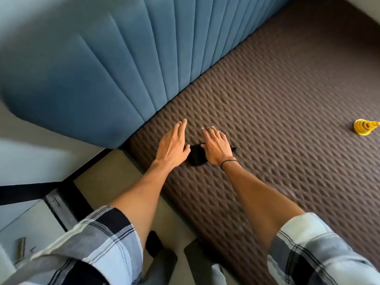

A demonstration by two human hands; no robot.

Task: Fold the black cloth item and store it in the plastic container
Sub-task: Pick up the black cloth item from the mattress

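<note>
Head view, looking down over both forearms onto a bed. Item: black cloth item (197,156), small, dark, bunched flat on the brown quilted mattress cover (277,103), near the edge closest to the blue channel-tufted headboard (115,64); most of it lies between the two hands, with one thin corner poking out to the right of the right wrist. Left hand (172,145): palm down, fingers extended and close together, flat on the cover just left of the cloth, thumb touching or nearly touching its edge; not gripping. Right hand (216,148): palm down, fingers slightly spread, pressing on the right part of the cloth; a thin dark band circles that wrist. Neither hand is closed around anything. Handling, as judged: very light, limp, no stiffness of its own; will sag and unfold if lifted by one point; not fragile; the ribbed cover likely gives enough friction to keep it from sliding while pressed. Suggested hold: pinch at opposite corners or along a folded edge, one hand pinning while the other turns the fabric over. Plastic container: not in view. Other: yellow cone-shaped object (365,126) far right on the cover, well apart from the cloth.
</note>
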